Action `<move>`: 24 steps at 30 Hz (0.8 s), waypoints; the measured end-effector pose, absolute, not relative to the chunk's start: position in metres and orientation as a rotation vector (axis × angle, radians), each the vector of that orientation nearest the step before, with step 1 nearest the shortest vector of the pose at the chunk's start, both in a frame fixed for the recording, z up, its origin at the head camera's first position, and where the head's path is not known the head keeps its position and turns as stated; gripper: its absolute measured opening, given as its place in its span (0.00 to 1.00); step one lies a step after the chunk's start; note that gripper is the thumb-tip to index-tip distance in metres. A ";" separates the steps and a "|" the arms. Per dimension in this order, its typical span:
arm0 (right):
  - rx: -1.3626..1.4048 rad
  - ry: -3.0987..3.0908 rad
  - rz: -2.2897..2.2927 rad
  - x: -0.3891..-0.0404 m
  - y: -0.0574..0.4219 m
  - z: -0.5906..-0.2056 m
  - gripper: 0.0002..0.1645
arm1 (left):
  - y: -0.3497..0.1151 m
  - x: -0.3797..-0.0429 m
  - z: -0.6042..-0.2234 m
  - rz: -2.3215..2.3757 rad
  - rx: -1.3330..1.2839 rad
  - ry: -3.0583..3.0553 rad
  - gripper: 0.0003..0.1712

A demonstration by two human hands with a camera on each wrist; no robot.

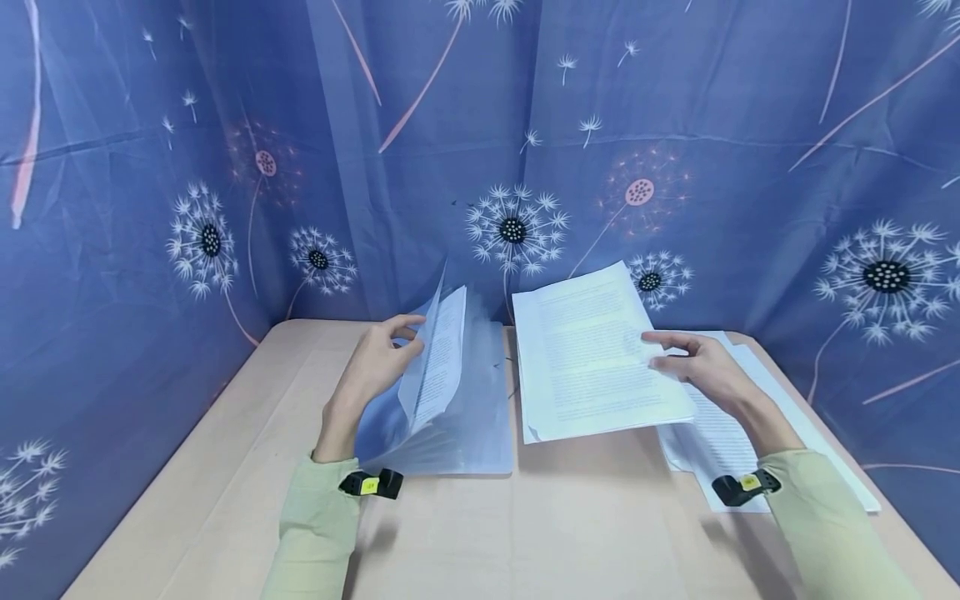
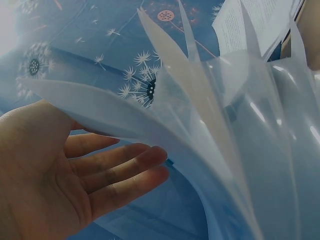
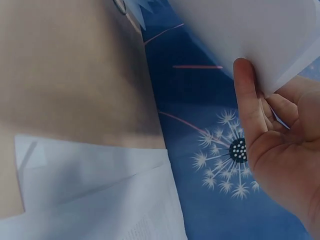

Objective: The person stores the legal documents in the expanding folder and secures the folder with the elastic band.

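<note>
Nearest the camera are pale green sleeves (image 1: 317,525). The right hand (image 1: 705,367) pinches printed sheets (image 1: 592,350), raised above the table (image 1: 600,533) beside an open clear-pocket folder (image 1: 483,437). The left hand (image 1: 377,357) touches a folder leaf (image 2: 90,104); whether its fingers grasp it, one cannot tell.

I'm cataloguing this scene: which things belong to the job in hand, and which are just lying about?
Part of the job:
left hand, touching a page of the folder
right hand, holding printed sheets
probably the loose papers at right

Just around:
table
dandelion-patterned curtain
wrist devices
</note>
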State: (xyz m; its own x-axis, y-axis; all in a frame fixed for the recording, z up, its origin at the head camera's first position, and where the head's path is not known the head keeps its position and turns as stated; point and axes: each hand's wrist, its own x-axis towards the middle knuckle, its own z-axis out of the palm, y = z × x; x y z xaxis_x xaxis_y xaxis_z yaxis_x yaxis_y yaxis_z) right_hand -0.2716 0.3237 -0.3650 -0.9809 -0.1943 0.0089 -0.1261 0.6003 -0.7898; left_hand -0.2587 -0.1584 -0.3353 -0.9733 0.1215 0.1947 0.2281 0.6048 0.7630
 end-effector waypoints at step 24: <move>-0.242 2.709 -1.446 -0.273 0.310 -0.345 0.35 | -0.158 -0.259 -0.336 -1.301 -0.303 -2.702 0.27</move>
